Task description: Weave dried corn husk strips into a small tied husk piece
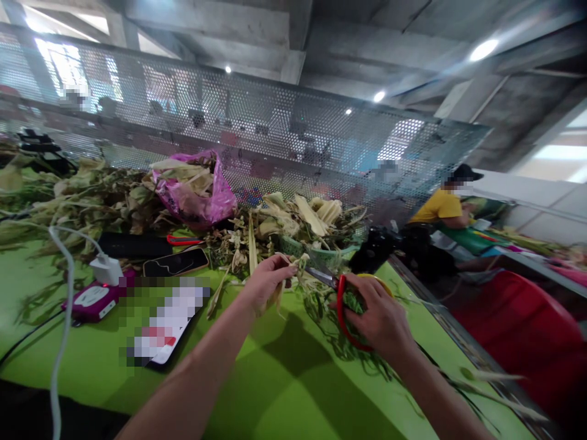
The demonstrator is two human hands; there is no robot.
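Observation:
My left hand (269, 282) is closed in a pinch on a small piece of pale dried husk (300, 265), held up above the green table. My right hand (378, 311) grips red-handled scissors (340, 304), with the fingers through the loops. Their metal blades point left and reach the husk piece close to my left fingertips; I cannot tell whether they touch it. Under my right hand lies a tangle of thin green strips (316, 305). Just behind my hands, a light green basket (332, 253) is heaped with dried husks (312, 215).
A pink plastic bag (222, 198) of husks stands behind, beside a leafy heap (110, 192). On the left lie a phone (177, 263), a blurred-out phone-like object (172, 324) and a purple power strip (98, 302) with cables. A red chair (518, 336) and a person in yellow (438, 208) are at right.

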